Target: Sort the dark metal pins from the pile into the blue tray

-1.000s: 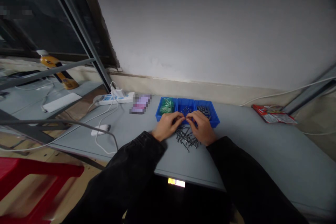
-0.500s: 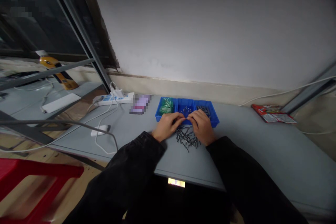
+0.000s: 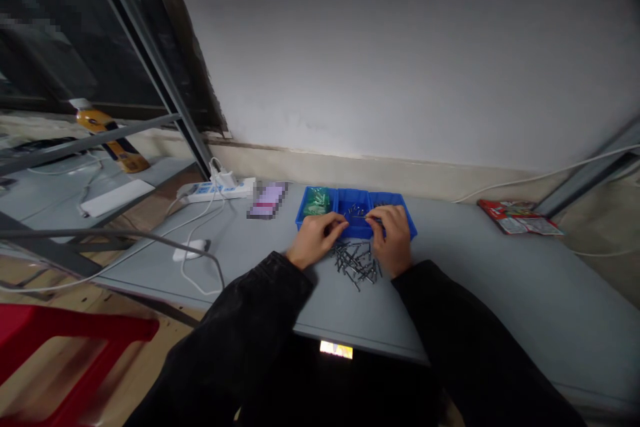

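Head view: forward, down over table (image 3: 465, 267) (wall (image 3: 400, 53) beyond).

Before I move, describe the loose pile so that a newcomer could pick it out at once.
On the grey table, by the wall, stand three blue bins side by side. Right in front of them, between the wrists, lies a pile of thin, dark metallic sticks. Unlike the small parts inside the bins, it sits scattered outside them.

no readable text, labels or numbers
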